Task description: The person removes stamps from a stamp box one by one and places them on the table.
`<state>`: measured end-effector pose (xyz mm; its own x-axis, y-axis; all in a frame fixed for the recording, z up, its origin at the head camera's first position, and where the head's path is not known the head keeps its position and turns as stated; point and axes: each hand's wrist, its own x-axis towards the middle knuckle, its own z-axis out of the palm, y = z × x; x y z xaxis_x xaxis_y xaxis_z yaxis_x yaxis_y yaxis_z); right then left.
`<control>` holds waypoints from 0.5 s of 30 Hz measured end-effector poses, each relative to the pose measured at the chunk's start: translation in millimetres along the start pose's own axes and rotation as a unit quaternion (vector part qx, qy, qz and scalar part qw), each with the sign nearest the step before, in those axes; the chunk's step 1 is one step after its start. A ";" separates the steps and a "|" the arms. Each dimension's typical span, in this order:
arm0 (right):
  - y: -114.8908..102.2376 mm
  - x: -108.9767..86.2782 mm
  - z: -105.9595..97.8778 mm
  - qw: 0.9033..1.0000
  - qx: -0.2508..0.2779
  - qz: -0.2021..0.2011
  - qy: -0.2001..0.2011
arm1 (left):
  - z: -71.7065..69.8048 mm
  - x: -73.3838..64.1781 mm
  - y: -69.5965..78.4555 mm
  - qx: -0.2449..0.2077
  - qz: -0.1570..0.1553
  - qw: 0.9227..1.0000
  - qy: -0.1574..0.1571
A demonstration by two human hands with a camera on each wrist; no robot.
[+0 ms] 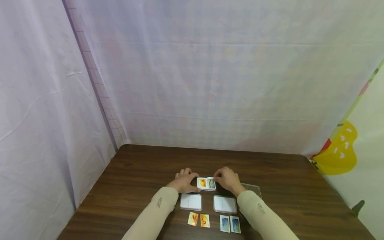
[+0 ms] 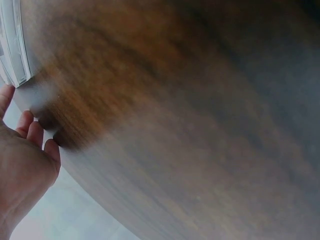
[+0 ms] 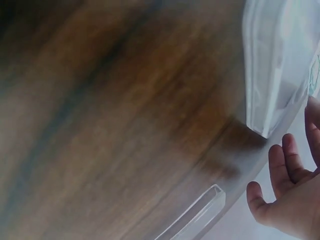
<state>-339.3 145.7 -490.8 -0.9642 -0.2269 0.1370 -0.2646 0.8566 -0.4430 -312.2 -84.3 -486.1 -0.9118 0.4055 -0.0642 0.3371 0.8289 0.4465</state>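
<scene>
At the middle of the table a small stack of picture cards (image 1: pixel 202 183) shows an orange picture on its left half. On the right half lies a card with a grey-green picture (image 1: pixel 211 183), its top edge slightly above its neighbour's. My left hand (image 1: pixel 184 182) rests at the stack's left side, thumb and forefinger spread along that edge. The fingertips of my right hand (image 1: pixel 228 180) pinch the grey-green card at its upper right corner. In the wrist views, the left hand (image 2: pixel 27 160) and right hand (image 3: pixel 292 200) show loosely bent outer fingers; the fingertip contact is partly cut off.
Nearer me sit two clear-rimmed white cases, left case (image 1: pixel 191 202) and right case (image 1: pixel 225 204). Before them lie two orange cards (image 1: pixel 205 220) and two blue-green cards (image 1: pixel 235 224). A clear plastic lid (image 1: pixel 253 188) lies beside my right wrist. Curtains (image 1: pixel 210 83) hang behind the table.
</scene>
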 end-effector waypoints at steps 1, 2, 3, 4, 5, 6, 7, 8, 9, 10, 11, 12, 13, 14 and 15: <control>0.1 0.7 -0.6 1.000 0.009 0.000 0.000 | -0.1 0.1 -0.4 0.001 0.001 1.000 0.001; 0.2 1.3 -1.4 1.000 0.018 -0.001 0.001 | -0.3 0.0 -0.5 0.002 0.001 1.000 0.002; 0.1 1.7 -2.4 1.000 0.028 -0.002 0.001 | -0.7 -0.2 -0.5 0.001 0.001 1.000 0.002; 0.2 2.2 -3.1 0.999 0.037 -0.002 0.001 | -1.0 -0.4 -0.4 -0.001 0.000 1.000 0.002; 0.6 2.6 -3.8 0.999 0.045 -0.003 0.001 | -1.2 -0.5 -0.4 -0.003 0.000 1.000 0.002; 1.2 2.9 -4.8 0.999 0.053 -0.007 0.002 | -1.4 -0.6 -0.4 -0.004 0.000 1.000 0.001; 1.8 3.2 -5.7 0.998 0.064 -0.011 0.001 | -1.6 -0.5 -0.6 -0.005 -0.001 1.000 0.001; 2.5 3.3 -6.5 0.997 0.073 -0.015 0.000 | -1.3 -0.5 -0.7 -0.005 -0.002 1.000 0.000; 3.1 3.2 -7.5 0.996 0.084 -0.019 -0.002 | -1.1 -0.3 -0.9 -0.007 -0.003 1.000 -0.001; 3.9 3.4 -8.4 0.995 0.096 -0.022 -0.004 | -0.9 0.0 -1.1 -0.008 -0.005 1.000 -0.002; 4.4 3.2 -9.6 0.994 0.108 -0.026 -0.006 | -0.7 0.4 -1.4 -0.009 -0.006 1.000 -0.002; 5.0 3.3 -10.7 0.992 0.121 -0.028 -0.010 | -0.6 0.5 -1.5 -0.008 -0.008 1.000 -0.003; 5.4 3.5 -11.8 0.991 0.132 -0.024 -0.014 | -0.6 0.7 -1.8 -0.007 -0.010 1.000 -0.003; 6.4 3.9 -12.6 0.990 0.139 -0.022 -0.016 | -0.6 0.7 -2.1 -0.008 -0.011 1.000 -0.004; 7.4 4.4 -13.4 0.989 0.144 -0.019 -0.019 | -0.9 0.5 -2.3 -0.009 -0.011 1.000 -0.003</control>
<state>-345.2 157.4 -481.6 -0.9518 -0.2784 0.1286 -0.2899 0.6802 -0.6732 -313.7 -86.3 -486.3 -0.9176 0.3891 -0.0808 0.3119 0.8311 0.4605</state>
